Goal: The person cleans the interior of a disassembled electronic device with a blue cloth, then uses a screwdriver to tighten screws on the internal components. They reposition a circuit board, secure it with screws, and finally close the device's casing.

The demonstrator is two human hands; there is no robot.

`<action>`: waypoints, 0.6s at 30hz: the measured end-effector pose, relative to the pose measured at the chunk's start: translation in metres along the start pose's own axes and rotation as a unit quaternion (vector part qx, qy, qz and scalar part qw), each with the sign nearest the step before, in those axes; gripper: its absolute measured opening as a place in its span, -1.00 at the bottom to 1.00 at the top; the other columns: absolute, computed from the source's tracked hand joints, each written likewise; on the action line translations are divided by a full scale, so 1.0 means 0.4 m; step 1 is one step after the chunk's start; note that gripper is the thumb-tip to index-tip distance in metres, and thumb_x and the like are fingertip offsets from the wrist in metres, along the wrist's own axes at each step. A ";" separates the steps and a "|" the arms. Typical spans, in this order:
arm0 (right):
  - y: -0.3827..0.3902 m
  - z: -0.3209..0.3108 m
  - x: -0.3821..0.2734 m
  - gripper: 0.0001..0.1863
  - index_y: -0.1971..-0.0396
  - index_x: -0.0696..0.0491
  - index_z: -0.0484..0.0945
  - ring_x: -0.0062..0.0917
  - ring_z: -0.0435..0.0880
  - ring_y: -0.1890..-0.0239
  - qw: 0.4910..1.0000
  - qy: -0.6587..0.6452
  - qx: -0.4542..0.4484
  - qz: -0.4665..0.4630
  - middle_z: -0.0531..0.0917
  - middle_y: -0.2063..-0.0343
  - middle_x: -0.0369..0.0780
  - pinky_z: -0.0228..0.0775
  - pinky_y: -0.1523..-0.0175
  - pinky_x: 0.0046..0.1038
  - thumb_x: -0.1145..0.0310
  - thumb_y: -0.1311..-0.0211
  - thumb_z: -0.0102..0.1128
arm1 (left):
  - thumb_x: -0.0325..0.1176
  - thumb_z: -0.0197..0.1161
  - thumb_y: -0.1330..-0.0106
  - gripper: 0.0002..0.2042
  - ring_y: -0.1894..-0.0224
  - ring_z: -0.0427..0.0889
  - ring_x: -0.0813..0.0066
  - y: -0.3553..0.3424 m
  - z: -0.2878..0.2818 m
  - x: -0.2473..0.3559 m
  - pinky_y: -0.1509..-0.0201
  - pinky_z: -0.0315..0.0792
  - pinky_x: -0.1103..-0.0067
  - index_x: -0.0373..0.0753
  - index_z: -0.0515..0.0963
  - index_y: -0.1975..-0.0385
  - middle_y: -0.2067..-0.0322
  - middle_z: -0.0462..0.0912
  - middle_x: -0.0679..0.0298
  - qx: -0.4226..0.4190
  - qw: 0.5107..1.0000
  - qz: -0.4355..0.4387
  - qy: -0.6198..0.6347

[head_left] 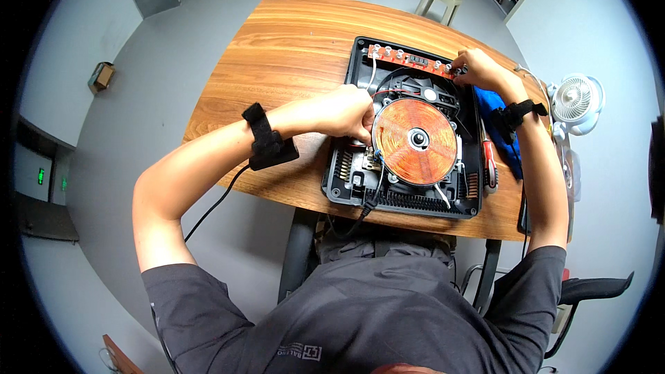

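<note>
An opened induction cooker with a black housing (404,212) lies on the table in front of me. Its round copper coil (415,156) sits in the middle, over the fan and wiring. Along the far edge of the housing runs a narrow red circuit board (409,59) with several buttons and a small dark display. My right hand (483,70) has its fingers closed at the right end of that board. At the coil's left edge is my left hand (348,112), fingers curled and pressed together; what they grip is hidden. A white wire (375,69) runs down from the board's left end.
The wooden table (277,55) extends to the left. Right of the housing lie a red-handled screwdriver (490,165) and a blue cloth (493,107). A small white fan (576,100) stands beyond the right edge. A black cable (367,204) hangs over the near edge.
</note>
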State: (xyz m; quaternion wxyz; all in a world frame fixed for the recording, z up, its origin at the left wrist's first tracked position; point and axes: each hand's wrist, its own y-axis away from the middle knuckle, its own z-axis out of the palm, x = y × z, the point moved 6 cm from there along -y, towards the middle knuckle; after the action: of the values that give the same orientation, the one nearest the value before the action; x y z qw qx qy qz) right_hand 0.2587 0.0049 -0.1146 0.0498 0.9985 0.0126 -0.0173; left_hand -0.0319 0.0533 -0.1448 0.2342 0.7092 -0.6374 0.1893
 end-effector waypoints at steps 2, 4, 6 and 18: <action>0.000 -0.002 -0.001 -0.63 0.19 0.14 0.73 -0.14 0.72 0.25 1.000 -0.002 0.000 0.001 0.72 0.33 0.03 0.54 0.11 -0.24 0.34 0.05 0.46 | -0.31 0.53 -0.03 -0.77 0.46 0.75 0.28 0.006 0.013 -0.002 0.33 0.57 0.46 -0.35 0.71 0.45 0.53 0.72 0.07 -0.004 1.000 -0.008 -0.016; 0.001 -0.002 0.000 -0.62 0.18 0.13 0.73 -0.14 0.72 0.25 1.000 -0.010 0.002 -0.002 0.72 0.33 0.03 0.54 0.11 -0.24 0.33 0.05 0.46 | -0.31 0.53 -0.02 -0.76 0.46 0.75 0.27 0.010 0.012 -0.002 0.33 0.57 0.46 -0.35 0.71 0.44 0.53 0.72 0.07 0.005 1.000 -0.001 -0.008; 0.002 -0.002 0.001 -0.62 0.17 0.13 0.73 -0.14 0.72 0.25 1.000 -0.014 0.004 -0.004 0.72 0.32 0.03 0.54 0.11 -0.24 0.33 0.05 0.47 | -0.32 0.53 -0.02 -0.78 0.46 0.75 0.28 0.009 0.009 0.000 0.33 0.57 0.46 -0.35 0.71 0.45 0.54 0.72 0.07 0.010 1.000 0.002 -0.009; 0.006 -0.004 0.000 -0.64 0.18 0.14 0.73 -0.17 0.72 0.24 1.000 -0.020 0.015 0.007 0.72 0.32 0.03 0.54 0.10 -0.26 0.37 0.04 0.46 | -0.32 0.51 -0.03 -0.83 0.50 0.73 0.30 0.016 0.008 0.009 0.25 0.55 0.43 -0.29 0.72 0.51 0.58 0.71 0.12 0.040 0.999 0.000 -0.020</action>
State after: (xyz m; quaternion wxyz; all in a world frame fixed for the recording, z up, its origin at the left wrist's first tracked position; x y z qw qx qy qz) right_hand 0.2589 0.0027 -0.1126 0.0353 0.9987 0.0044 -0.0368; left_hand -0.0381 0.0482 -0.1447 0.1928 0.7216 -0.6339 0.2009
